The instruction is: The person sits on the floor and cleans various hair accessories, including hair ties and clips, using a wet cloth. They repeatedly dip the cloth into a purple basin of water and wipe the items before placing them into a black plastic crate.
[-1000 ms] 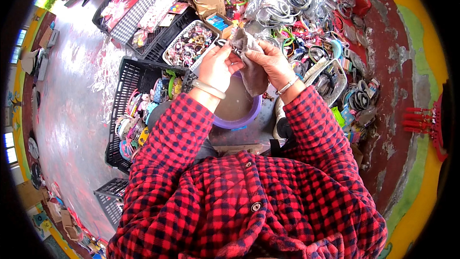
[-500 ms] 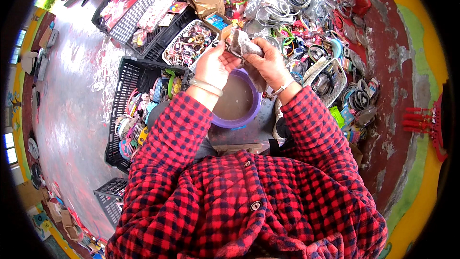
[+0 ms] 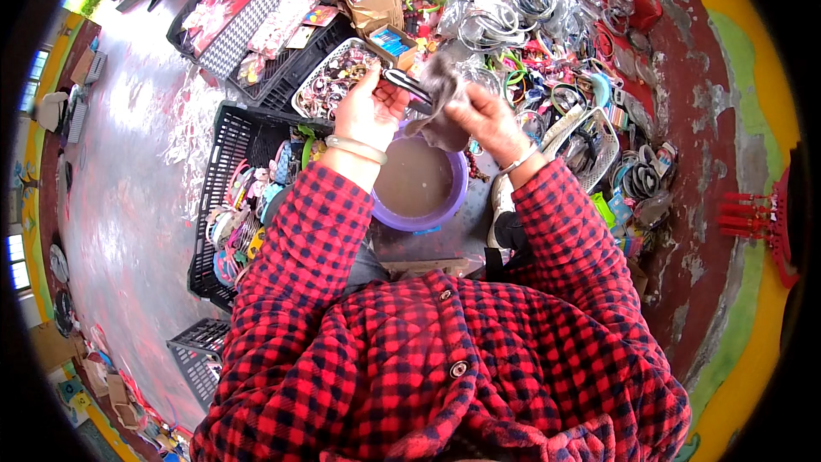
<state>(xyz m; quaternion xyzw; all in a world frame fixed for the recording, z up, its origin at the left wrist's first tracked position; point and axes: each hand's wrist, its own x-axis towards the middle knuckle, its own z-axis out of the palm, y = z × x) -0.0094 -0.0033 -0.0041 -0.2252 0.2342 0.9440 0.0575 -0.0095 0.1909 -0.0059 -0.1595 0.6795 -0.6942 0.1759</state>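
Grey cloth (image 3: pixel 438 128) in right fingers (image 3: pixel 464 109), black piece (image 3: pixel 405 83), now barer, in left fingers (image 3: pixel 394 101)

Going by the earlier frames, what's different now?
The left hand has shifted left, away from the right hand. The grey-brown cloth, hanging lower in the first frame, is now bunched up; more of a slim black-and-white item shows between the hands. The right hand still grips the cloth; the purple basin stayed put.
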